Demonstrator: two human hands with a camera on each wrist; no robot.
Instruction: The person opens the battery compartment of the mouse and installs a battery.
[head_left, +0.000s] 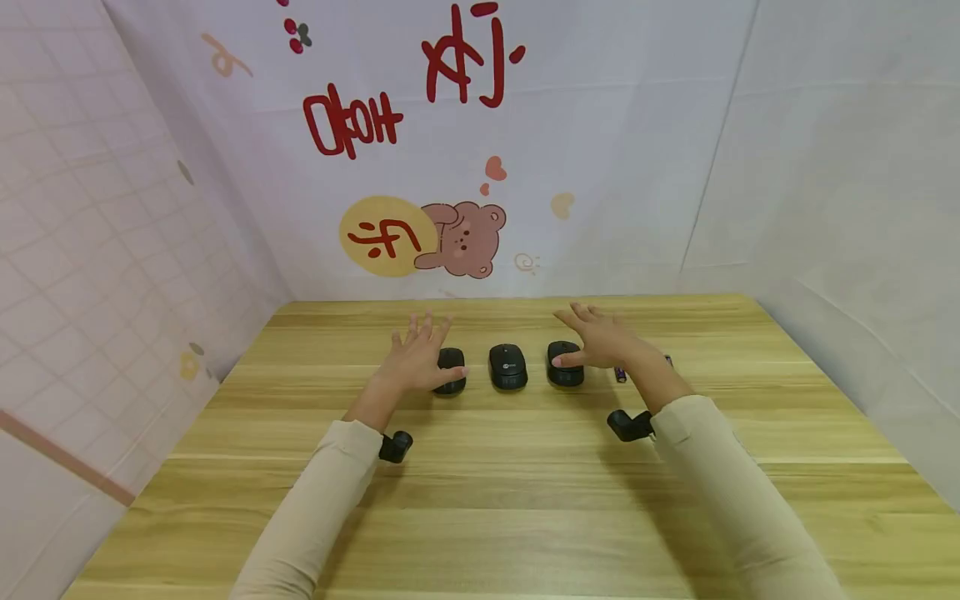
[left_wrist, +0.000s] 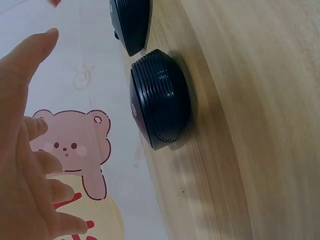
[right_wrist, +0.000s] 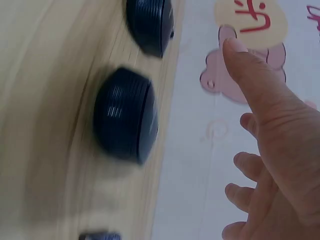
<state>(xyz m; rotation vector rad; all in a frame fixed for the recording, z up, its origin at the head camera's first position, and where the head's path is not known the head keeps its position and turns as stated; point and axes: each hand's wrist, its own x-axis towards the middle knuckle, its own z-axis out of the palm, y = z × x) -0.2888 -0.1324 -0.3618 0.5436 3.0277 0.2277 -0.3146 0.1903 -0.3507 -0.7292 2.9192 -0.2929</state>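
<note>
Three black computer mice stand in a row on the wooden table: a left mouse (head_left: pixel 451 382), a middle mouse (head_left: pixel 508 367) and a right mouse (head_left: pixel 564 373). My left hand (head_left: pixel 415 363) hovers over the left one with fingers spread, partly covering it. The left wrist view shows that hand (left_wrist: pixel 30 150) apart from a mouse (left_wrist: pixel 162 100), with nothing in its grasp. Over the right mouse hangs my right hand (head_left: pixel 604 340), fingers extended and thumb across the mouse in the head view. From the right wrist, the hand (right_wrist: pixel 280 145) appears clear of a mouse (right_wrist: pixel 125 115).
Beside the right wrist lies a small dark battery (head_left: pixel 620 375), with another similar piece (head_left: pixel 668 361) partly hidden behind the forearm. A white printed cloth (head_left: pixel 615 167) hangs behind the table (head_left: pixel 480 500). Black camera mounts (head_left: pixel 628 425) stick out from both wrists.
</note>
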